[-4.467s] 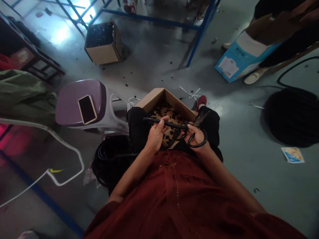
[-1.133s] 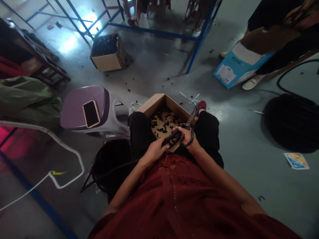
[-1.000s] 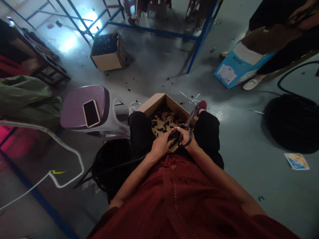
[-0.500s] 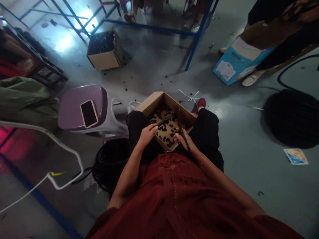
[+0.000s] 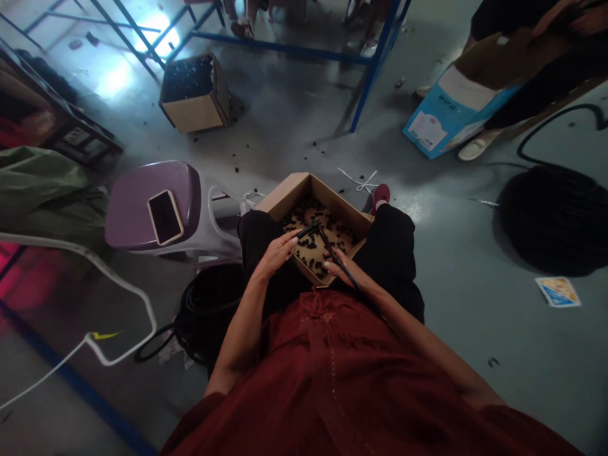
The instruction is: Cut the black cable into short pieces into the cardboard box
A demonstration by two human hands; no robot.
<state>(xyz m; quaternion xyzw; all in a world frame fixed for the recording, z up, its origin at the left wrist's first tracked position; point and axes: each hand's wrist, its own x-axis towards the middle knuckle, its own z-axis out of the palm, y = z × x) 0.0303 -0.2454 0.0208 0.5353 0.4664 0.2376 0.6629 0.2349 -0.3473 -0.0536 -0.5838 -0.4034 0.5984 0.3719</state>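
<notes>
My left hand (image 5: 279,252) is closed around a short black rod-like piece (image 5: 308,230), which points up and to the right over an open cardboard box (image 5: 337,197). In my right hand (image 5: 341,266) is a long, thin dark tool (image 5: 325,238); its exact kind is not clear. The tool's upper tip meets the far end of the black piece. Its lower end runs back along my wrist. Many small black bits (image 5: 311,244) are scattered over the floor of the box, which sits between my knees.
To the left, a phone (image 5: 165,218) lies on a purple stool (image 5: 128,209). A carton of black material (image 5: 192,114) stands ahead. At right are a blue box (image 5: 430,130) by another person and a black coil (image 5: 553,221). A blue frame (image 5: 363,95) crosses in front.
My right hand has shifted slightly left, and the dark tool has swung left so its tip now meets the end of the black piece. My left hand still holds that piece.
</notes>
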